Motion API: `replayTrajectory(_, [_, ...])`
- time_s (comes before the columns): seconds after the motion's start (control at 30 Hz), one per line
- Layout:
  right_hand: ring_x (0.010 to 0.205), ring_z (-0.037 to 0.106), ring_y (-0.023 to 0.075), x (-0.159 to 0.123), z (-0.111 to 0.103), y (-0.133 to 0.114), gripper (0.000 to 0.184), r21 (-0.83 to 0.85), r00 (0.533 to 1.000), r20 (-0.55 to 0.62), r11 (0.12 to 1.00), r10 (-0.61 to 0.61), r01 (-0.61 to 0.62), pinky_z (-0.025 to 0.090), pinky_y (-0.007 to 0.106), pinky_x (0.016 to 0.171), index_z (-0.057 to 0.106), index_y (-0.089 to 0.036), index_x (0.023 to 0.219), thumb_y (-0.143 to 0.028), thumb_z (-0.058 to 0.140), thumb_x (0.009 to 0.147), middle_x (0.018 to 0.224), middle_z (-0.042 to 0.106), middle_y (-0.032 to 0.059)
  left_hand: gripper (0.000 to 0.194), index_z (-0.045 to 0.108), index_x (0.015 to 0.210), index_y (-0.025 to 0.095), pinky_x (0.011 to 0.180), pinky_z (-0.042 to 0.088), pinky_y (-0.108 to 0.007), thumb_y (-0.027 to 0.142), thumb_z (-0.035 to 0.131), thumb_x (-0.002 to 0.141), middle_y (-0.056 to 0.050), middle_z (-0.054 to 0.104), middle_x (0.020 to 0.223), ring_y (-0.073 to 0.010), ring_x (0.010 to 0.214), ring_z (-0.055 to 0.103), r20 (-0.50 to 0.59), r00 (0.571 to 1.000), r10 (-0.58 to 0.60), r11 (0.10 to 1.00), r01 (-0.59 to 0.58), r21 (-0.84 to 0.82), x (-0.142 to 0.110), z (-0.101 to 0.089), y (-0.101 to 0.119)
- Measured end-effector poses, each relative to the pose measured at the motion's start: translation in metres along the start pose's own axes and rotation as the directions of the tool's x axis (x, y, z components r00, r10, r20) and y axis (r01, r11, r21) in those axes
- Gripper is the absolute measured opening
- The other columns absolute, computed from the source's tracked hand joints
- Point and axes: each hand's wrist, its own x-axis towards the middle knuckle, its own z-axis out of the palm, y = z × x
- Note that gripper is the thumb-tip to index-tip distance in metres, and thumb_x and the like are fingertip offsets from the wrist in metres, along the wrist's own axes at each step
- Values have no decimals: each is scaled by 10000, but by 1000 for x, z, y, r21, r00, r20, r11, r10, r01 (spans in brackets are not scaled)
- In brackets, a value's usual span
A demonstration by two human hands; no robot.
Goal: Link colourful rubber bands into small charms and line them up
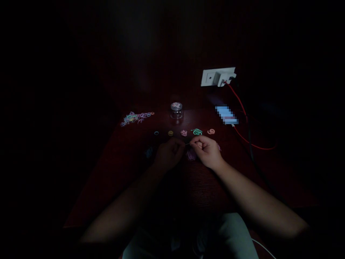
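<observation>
Between the fingertips of both hands a thin pale elastic band [187, 144] is stretched. My left hand [169, 154], in shadow, pinches one end. The other end sits in the pinch of my right hand [206, 149]. Just beyond them runs a row of small elastic bands sorted by colour: a blue one [156, 133], a yellow stack [170, 133], pink bands [183, 133], green bands [197, 132] and orange bands [211, 131]. A purple pile [191, 155] lies partly behind my right hand, and a dim bluish pile [148, 152] is left of my left hand.
A mixed heap of coloured bands [134, 118] lies at the table's far left. A lidded clear jar [176, 111] stands at the back. To the right are a lit phone [226, 114], its red cable [244, 138] and a wall socket [211, 77]. The room is dark.
</observation>
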Motion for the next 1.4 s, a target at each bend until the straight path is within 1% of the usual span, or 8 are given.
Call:
replayTrajectory(0.2, [430,301,82,-1,1,-4,163,7,1000,-10,1000,20,-20,228,230,436,575,-186,769,-334,572,837,483,352,-63,205,614,898,171,459,297,-190,354,582,811,81,381,485,-68,431,356,-46,999,3,1000,-4,-23,3,1,-2])
replayTrajectory(0.37, [443,297,91,-1,-14,-5,155,-78,995,-94,997,-13,5,232,241,453,579,-193,772,-333,569,838,499,343,-52,142,528,841,181,464,314,-194,319,554,824,74,418,508,-72,440,380,-32,999,27,994,-30,-107,3,-1,-6])
replayTrajectory(0.5, [479,329,93,-2,-43,3,164,-212,984,-161,977,-74,39,290,240,496,598,-182,779,-337,579,828,524,368,-47,142,473,741,186,483,342,-203,286,522,830,47,485,543,-81,468,430,38,998,47,991,-42,-127,1,-4,-7])
replayTrajectory(0.63, [503,371,89,-8,-88,24,209,-353,969,-235,936,-76,-12,311,234,504,634,-145,792,-350,596,805,562,445,-30,158,466,682,184,493,354,-213,262,512,811,27,519,561,-93,488,463,82,993,83,992,-74,-101,0,-6,-5])
replayTrajectory(0.73, [497,387,92,-16,-114,41,261,-443,981,-192,892,-2,-85,312,233,489,674,-127,807,-378,607,786,550,474,-22,149,460,665,185,481,343,-213,241,519,789,33,498,543,-90,474,446,93,989,111,990,-102,-98,0,-6,-6])
replayTrajectory(0.8, [490,397,94,-20,-122,49,285,-463,981,-190,877,42,-127,306,233,477,693,-121,816,-390,605,785,544,505,-12,136,460,665,185,471,333,-210,226,528,775,39,481,536,-85,464,429,91,987,130,988,-121,-100,0,-7,-7])
replayTrajectory(1.0, [538,484,103,-18,-111,50,301,-439,992,-104,892,66,-106,367,232,520,720,-121,850,-385,587,798,655,632,34,139,452,653,182,467,322,-196,199,526,769,50,449,517,-75,459,408,91,980,177,982,-169,-87,0,-7,-6])
replayTrajectory(1.4, [502,413,93,-14,-109,54,309,-441,990,-111,889,83,-124,317,220,481,713,-126,844,-402,582,797,577,555,1,134,452,641,180,444,322,-195,188,533,747,38,484,525,-79,450,417,76,981,179,974,-166,-153,4,-3,-13])
